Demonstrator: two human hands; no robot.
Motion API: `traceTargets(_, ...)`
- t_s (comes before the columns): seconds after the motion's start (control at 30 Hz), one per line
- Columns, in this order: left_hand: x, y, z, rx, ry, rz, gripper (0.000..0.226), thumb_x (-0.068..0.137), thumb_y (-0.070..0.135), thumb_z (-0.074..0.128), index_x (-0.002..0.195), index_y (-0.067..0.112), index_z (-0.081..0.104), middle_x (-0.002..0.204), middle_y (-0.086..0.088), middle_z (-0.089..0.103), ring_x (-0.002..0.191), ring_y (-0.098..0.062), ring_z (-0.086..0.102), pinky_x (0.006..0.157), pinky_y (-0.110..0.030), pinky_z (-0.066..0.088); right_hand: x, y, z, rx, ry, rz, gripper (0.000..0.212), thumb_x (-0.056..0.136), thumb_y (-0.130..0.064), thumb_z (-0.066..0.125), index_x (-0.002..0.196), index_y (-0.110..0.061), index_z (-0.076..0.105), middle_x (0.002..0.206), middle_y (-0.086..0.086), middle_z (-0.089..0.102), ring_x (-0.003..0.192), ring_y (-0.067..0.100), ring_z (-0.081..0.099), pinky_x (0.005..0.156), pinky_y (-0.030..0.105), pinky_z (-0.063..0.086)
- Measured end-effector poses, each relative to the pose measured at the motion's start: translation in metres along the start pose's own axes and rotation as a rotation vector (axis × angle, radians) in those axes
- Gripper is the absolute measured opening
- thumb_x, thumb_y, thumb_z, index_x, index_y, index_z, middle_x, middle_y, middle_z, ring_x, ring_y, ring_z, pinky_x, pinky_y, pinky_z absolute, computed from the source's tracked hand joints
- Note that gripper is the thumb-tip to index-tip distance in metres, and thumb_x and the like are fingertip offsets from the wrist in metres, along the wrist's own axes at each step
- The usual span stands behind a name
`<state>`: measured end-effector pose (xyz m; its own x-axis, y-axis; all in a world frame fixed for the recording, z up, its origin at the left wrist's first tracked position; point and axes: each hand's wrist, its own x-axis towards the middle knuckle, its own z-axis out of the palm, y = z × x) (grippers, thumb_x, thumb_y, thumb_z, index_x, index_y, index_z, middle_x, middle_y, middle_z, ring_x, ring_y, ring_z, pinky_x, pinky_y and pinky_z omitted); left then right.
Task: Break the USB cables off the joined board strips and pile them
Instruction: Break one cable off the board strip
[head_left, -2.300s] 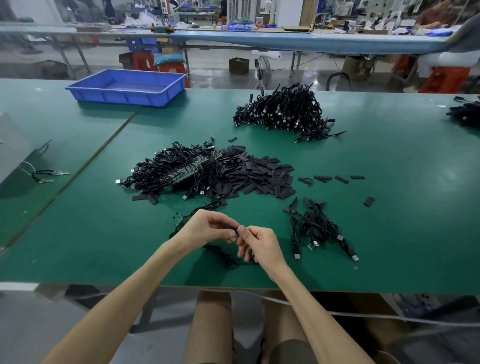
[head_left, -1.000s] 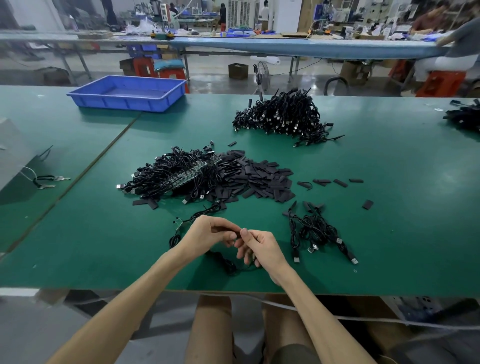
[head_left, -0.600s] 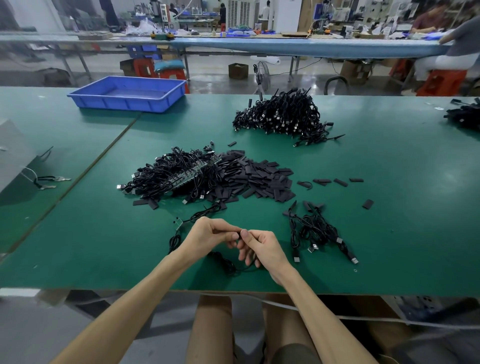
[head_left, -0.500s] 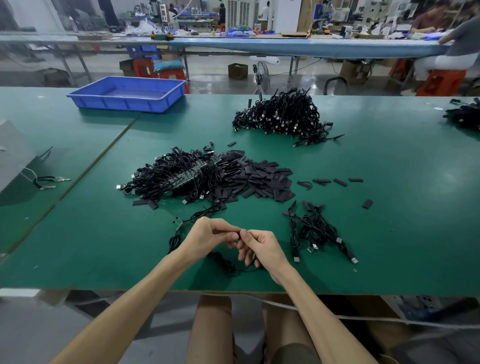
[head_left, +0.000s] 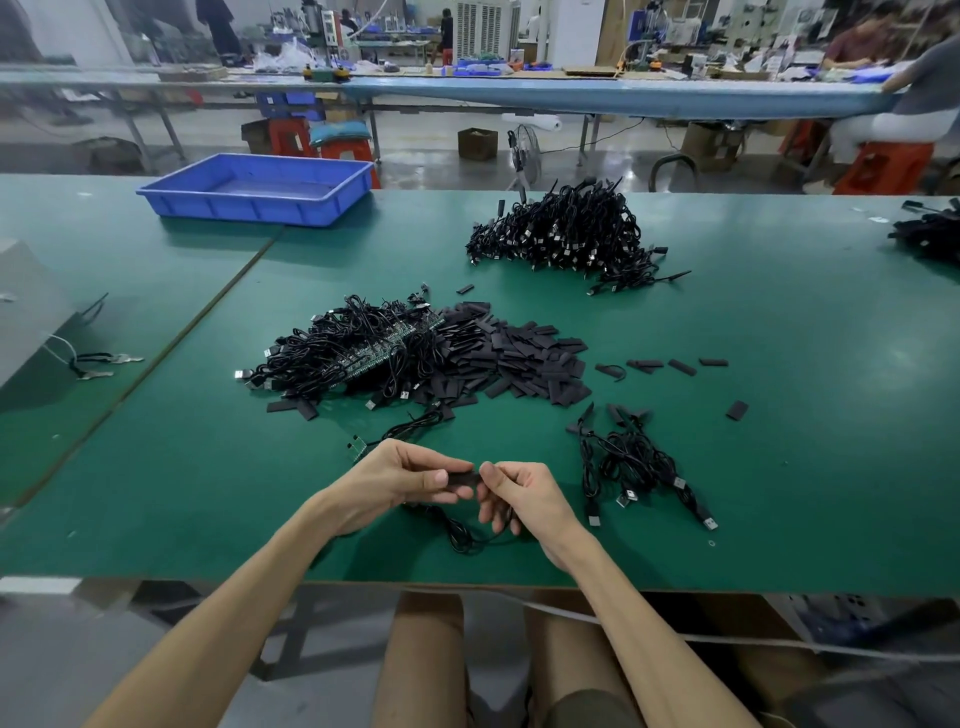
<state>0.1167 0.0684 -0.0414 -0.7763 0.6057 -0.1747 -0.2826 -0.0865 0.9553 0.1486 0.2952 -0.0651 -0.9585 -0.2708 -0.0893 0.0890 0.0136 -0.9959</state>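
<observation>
Left hand (head_left: 395, 480): fingers curled, thumb and forefinger pinching the left end of a short black piece (head_left: 462, 479); nothing else in it that can be made out.
Right hand (head_left: 524, 499): thumb and fingertips pinch the right end of the same piece, the other fingers loosely curled beneath.
Where the work is: just above the green worktop (head_left: 805, 467), close to its near edge and in front of the person.
Cable (head_left: 465, 538): a thin black lead loops on the worktop under both hands; where it joins the black piece is hidden by the fingers.
Key relation: the black piece's long axis runs left to right, bridging the two hands, so each hand has one end and neither is nearer. Any snap or pull would act along or across that line.
Drop-off: the small pile of loose cables (head_left: 639, 462) lies near the right hand, on its right, so that hand looks the better placed to set the cable down.
Supply: the heap of joined board strips (head_left: 358, 353) lies beyond the left hand, with scattered black sleeves (head_left: 519, 358) just beside it.
Farther off: a large cable pile (head_left: 566, 234) and a blue tray (head_left: 260, 187).
Judged step: parting one cable end, not yet piled.
</observation>
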Motion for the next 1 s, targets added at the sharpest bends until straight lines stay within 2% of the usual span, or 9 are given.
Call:
traceTargets(0.13,0.004,-0.001,0.0,0.013,0.013,0.0,0.037,0.086,0.009,0.074,0.121,0.0,0.07,0.115,-0.029,0.07,0.108,-0.032,0.071,0.088,-0.026,0.059,-0.001,-0.001,-0.003,0.01,-0.047,0.006,0.039,0.095,-0.048,0.062,0.076,-0.016,0.07,0.064,0.009,0.07,0.044,0.012,0.059,0.038,0.018,0.035)
traceTargets(0.53,0.004,0.012,0.013,0.145,0.019,0.075,0.029,0.092,0.007,0.061,0.118,-0.003,0.07,0.106,-0.029,0.072,0.097,-0.029,0.075,0.087,-0.03,0.06,-0.003,-0.003,-0.007,0.018,-0.067,0.006,0.039,0.095,-0.049,0.065,0.076,-0.016,0.073,0.065,0.012,0.071,0.045,0.014,0.061,0.038,0.018,0.037)
traceTargets(0.7,0.005,0.019,0.015,0.212,0.01,0.035,0.028,0.1,0.003,0.055,0.124,-0.002,0.067,0.111,-0.026,0.072,0.105,-0.031,0.072,0.095,-0.033,0.057,-0.003,-0.001,-0.006,0.035,-0.015,-0.004,0.041,0.096,-0.052,0.064,0.077,-0.017,0.072,0.066,0.013,0.071,0.046,0.015,0.06,0.039,0.018,0.036)
traceTargets(0.8,0.004,0.023,0.015,0.286,-0.026,0.021,0.032,0.096,0.015,0.068,0.127,0.005,0.068,0.115,-0.019,0.074,0.112,-0.03,0.07,0.1,-0.033,0.054,-0.002,0.0,-0.006,0.05,0.001,0.0,0.04,0.096,-0.051,0.064,0.076,-0.017,0.072,0.066,0.013,0.071,0.045,0.014,0.06,0.039,0.018,0.036)
traceTargets(0.9,0.008,0.02,0.02,0.425,0.084,0.08,0.025,0.087,0.01,0.078,0.112,0.015,0.078,0.1,-0.012,0.078,0.094,-0.025,0.075,0.089,-0.029,0.058,-0.001,0.0,-0.005,0.039,-0.012,0.003,0.04,0.094,-0.053,0.066,0.075,-0.019,0.073,0.066,0.013,0.071,0.045,0.013,0.06,0.038,0.018,0.036)
traceTargets(1.0,0.014,0.014,0.025,0.431,0.139,0.138,0.02,0.085,0.006,0.078,0.104,0.014,0.081,0.091,-0.014,0.078,0.08,-0.023,0.075,0.079,-0.026,0.059,-0.001,0.001,-0.006,0.037,-0.018,-0.001,0.038,0.095,-0.051,0.066,0.074,-0.02,0.074,0.066,0.012,0.071,0.045,0.013,0.06,0.039,0.018,0.036)
